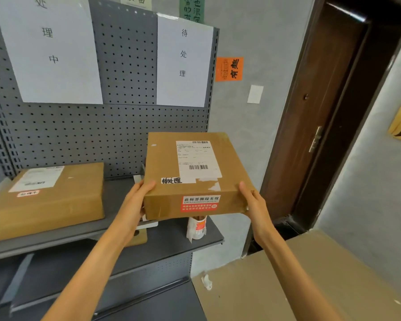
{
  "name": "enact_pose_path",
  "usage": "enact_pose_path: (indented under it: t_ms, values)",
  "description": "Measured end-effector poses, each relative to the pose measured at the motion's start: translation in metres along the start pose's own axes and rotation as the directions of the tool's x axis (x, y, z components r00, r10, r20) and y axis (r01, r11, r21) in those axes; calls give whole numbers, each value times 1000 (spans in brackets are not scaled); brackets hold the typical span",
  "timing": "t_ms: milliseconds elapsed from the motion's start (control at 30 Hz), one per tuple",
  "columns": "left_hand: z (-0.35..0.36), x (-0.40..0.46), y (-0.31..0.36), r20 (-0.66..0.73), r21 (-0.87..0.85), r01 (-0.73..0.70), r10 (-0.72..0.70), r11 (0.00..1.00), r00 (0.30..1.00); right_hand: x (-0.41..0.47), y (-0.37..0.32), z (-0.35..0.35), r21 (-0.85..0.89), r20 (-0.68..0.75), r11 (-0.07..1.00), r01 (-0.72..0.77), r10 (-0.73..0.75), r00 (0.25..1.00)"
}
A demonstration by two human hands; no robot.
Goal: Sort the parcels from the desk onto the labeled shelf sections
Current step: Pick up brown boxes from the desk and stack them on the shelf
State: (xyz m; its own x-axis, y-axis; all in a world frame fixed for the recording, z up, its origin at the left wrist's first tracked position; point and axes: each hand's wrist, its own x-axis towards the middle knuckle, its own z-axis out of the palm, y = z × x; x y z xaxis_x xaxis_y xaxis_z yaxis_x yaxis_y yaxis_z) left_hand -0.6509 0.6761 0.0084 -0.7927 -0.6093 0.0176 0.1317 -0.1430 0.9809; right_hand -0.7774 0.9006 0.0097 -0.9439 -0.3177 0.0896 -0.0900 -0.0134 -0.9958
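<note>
Two bare arms reach forward. The left hand (139, 193) and right hand (252, 200) clasp opposite sides of a brown cardboard parcel (195, 174) — thumbs on its top edge, fingers hidden beneath. It is held in the air above the right end of a grey shelf (116, 230), under the paper sign (183, 61) reading 待处理. A second parcel (46, 198) lies on the shelf's left part — well apart. A white bottle (197, 228) stands just below the held box.
</note>
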Motion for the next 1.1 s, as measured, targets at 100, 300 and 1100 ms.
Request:
enact_pose_path:
  t_ms: [100, 300, 1100]
  values:
    - [8, 33, -5, -8, -2, 1, -1, 1000, 1000, 41, 8, 8, 1, -12, 1000, -6, 6, 1000]
    - [11, 108, -10, -54, 32, 32, -31, 999, 998, 126, 11, 31, -38, -17, 999, 5, -6, 1000]
    - [38, 185, -22, -285, 35, 98, -85, 995, 955, 245, 35, 41, -170, 217, 983, -67, 104, 971]
